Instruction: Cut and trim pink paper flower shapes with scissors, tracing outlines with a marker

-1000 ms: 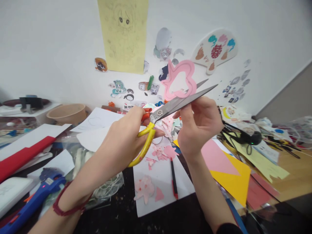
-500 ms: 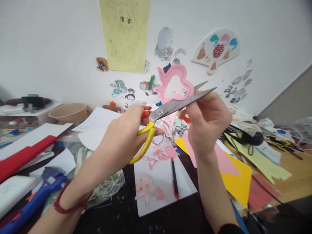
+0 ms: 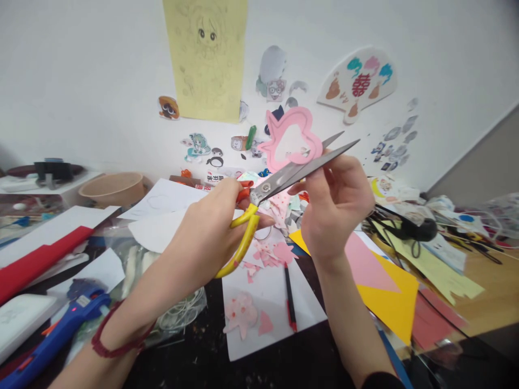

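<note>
My left hand (image 3: 213, 229) is closed round the yellow and orange handles of a pair of scissors (image 3: 284, 181), whose blades point up to the right and stand slightly apart. A pink paper cutout (image 3: 312, 141) with a hollow middle is held up by my right hand (image 3: 338, 202), fingers pinched behind the blades. The blades cross the cutout's lower right edge. My right fingertips are partly hidden by the scissors. Below, on a white sheet (image 3: 271, 335), lie a pink flower-like paper shape (image 3: 242, 313), pink scraps (image 3: 270, 254) and a black and red pen (image 3: 290, 297).
A blue glue gun (image 3: 60, 329) and a red strip (image 3: 44, 265) lie at the left, near a beige bowl (image 3: 113, 188). Yellow card (image 3: 393, 302) and pink paper (image 3: 368, 265) lie at the right, with black cables (image 3: 417, 229) beyond. Drawings and stickers cover the wall behind.
My right hand has shifted slightly left and down along the blades. The cutout stays at nearly the same spot, and the left hand keeps hold of the scissors.
</note>
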Demonstrator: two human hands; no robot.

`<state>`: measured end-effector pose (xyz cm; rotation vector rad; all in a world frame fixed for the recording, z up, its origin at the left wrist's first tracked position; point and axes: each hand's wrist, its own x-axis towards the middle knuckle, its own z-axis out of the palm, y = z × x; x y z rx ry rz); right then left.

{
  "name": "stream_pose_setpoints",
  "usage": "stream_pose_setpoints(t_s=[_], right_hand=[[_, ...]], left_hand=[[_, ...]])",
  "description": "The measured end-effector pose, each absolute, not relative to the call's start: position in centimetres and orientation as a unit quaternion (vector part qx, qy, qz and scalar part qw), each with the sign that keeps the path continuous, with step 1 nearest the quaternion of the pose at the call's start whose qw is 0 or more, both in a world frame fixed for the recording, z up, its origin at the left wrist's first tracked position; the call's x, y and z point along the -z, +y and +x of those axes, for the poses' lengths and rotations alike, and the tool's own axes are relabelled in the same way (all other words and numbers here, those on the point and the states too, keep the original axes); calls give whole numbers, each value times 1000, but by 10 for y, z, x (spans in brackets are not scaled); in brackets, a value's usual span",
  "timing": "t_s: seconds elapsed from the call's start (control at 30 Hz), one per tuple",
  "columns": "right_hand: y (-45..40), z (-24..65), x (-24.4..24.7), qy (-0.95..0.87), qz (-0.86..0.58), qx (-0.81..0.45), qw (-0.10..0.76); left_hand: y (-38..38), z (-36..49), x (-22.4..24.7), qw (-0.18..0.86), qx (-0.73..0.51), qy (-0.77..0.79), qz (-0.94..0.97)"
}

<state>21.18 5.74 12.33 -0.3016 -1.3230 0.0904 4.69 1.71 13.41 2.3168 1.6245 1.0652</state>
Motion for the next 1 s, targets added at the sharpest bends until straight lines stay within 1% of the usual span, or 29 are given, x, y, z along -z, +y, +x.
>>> stream_pose_setpoints(t_s=[0.3,0.67,0.87,1.0], right_hand=[[56,204,-118,-577,-161,-66,798],[57,194,-116,-535,-159,-43,828],[59,205,-117,-578,-185,-53,793],[61,215,-122,-601,-175,-62,777]], left_hand=[[18,50,-131,88,-366,524,764],[18,53,-127,124,-372,519,759],[18,50,-132,71,-347,557,751],[18,47,-135,31,-340,551,762]])
